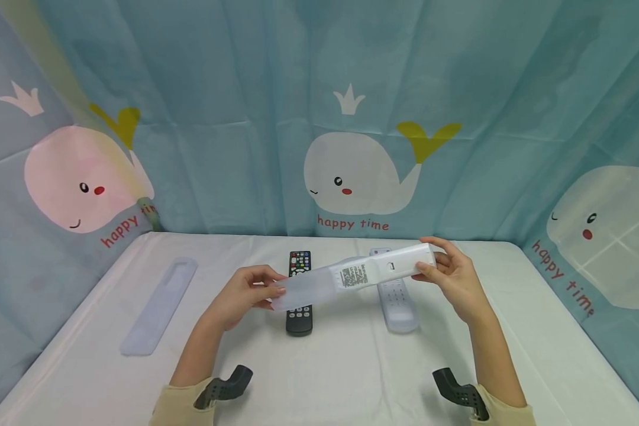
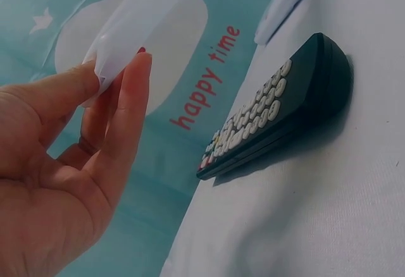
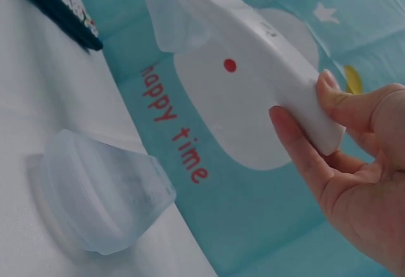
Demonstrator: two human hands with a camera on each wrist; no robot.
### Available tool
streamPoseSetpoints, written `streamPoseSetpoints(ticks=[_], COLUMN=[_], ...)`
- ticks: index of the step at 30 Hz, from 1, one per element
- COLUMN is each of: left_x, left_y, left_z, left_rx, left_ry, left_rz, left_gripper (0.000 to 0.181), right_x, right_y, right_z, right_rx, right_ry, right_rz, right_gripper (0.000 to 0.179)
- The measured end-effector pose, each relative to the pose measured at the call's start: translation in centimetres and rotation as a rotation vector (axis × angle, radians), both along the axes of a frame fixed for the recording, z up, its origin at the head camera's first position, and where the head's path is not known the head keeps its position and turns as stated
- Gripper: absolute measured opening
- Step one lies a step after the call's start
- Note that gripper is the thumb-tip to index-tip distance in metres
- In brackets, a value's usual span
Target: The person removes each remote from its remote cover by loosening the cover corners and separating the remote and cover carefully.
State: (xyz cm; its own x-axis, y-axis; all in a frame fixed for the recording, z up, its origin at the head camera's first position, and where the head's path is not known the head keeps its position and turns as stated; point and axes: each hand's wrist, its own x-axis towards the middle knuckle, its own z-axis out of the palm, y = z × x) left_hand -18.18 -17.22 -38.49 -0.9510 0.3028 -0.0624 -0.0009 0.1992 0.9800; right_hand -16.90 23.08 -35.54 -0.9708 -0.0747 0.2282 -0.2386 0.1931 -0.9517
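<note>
Above the table, my right hand (image 1: 449, 275) pinches the right end of a white remote control (image 1: 404, 262) between thumb and fingers. The remote's back, with a printed label, faces the head camera. A translucent remote cover (image 1: 306, 288) encloses the remote's left part. My left hand (image 1: 247, 290) pinches the cover's loose far end, which looks flat in the left wrist view. Below them lies a black remote control (image 1: 299, 322), partly hidden by the cover. Another white remote in a translucent cover (image 1: 398, 305) lies on the table beneath the held one.
A separate translucent cover (image 1: 157, 307) lies slanted on the left of the white-clothed table (image 1: 341, 378). A blue curtain (image 1: 234, 177) printed with whales stands behind the table and along its sides.
</note>
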Motion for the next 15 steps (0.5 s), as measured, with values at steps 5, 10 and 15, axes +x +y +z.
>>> streamPoseSetpoints(ticks=[5,10,15], left_x=[-0.06,-0.04,0.08], left_y=[-0.02,-0.01,0.34], left_z=[-0.04,-0.07,-0.22], left_rx=[-0.001,-0.013,-0.031], left_ry=[-0.005,0.005,0.019], left_rz=[-0.004,0.0,-0.042], left_gripper=[0.028,0.029,0.032], right_x=[0.04,0.06,0.15], right_y=[0.12,0.22,0.37], right_z=[-0.08,-0.19,-0.17], right_rx=[-0.013,-0.033,-0.027], right_ry=[0.013,0.027,0.066], right_rz=[0.008,0.039,0.059], right_gripper=[0.046,0.042,0.042])
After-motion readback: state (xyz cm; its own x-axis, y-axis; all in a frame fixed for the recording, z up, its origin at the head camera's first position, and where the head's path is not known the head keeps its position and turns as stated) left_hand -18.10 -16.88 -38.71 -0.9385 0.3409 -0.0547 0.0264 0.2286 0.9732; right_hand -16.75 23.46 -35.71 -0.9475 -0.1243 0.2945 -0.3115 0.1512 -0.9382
